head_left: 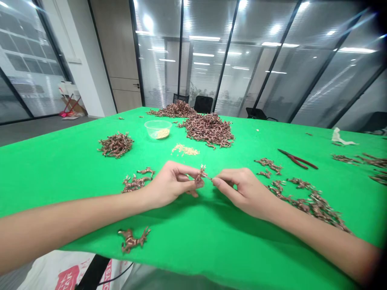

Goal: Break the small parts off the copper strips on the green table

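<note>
Now left hand (172, 183) pinches brown figurine (200, 174), long axis near upright, top toward 12 o'clock; right hand (242, 189) fingertips pinched shut on its 4 o'clock side.

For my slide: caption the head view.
Left hand and right hand pinch a small brown piece over a green table.

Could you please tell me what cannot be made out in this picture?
Head view:
Small brown piece, pinched between left hand and right hand: too small, partly covered by them.
Contents of the clear bowl: too small to identify.
White bag: cut off by the bottom edge and the table.
Brown pieces at the right: cut by the frame edge, blurred.
</note>
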`<action>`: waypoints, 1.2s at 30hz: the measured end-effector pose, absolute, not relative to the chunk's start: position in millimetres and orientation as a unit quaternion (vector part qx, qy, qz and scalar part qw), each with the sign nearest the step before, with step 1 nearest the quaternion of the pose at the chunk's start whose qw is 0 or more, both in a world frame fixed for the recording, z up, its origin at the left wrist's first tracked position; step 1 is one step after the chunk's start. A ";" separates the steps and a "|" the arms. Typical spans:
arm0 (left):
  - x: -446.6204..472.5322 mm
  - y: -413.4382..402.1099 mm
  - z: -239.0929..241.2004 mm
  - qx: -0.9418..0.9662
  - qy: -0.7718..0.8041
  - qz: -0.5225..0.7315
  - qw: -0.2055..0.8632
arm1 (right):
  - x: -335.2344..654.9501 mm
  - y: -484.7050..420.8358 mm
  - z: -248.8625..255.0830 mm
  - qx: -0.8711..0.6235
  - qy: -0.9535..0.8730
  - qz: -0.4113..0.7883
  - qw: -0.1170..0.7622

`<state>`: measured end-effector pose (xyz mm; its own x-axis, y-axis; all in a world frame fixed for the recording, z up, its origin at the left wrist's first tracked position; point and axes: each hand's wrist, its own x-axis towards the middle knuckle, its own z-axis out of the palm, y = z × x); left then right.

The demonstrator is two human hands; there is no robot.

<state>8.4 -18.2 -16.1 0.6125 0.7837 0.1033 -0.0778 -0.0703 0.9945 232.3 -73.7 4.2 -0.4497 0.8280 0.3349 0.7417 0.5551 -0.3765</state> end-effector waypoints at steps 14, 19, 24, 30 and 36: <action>8.5 -19.7 -14.0 0.641 0.254 0.336 0.642 | 232.8 -72.3 4.3 -0.455 -0.855 0.067 0.238; 8.7 -19.9 -14.5 0.635 0.256 0.337 0.647 | 232.0 -71.8 3.1 -0.456 -0.855 0.064 0.237; 8.4 -19.4 -15.5 0.638 0.253 0.337 0.645 | 232.1 -73.8 2.0 -0.468 -0.849 0.091 0.226; 9.0 -20.4 -14.2 0.645 0.266 0.341 0.630 | 231.7 -77.3 6.4 -0.469 -0.846 0.102 0.232; 4.0 -13.5 -9.4 0.677 0.334 0.377 0.537 | 239.4 -71.0 4.2 -0.531 -0.816 0.026 0.229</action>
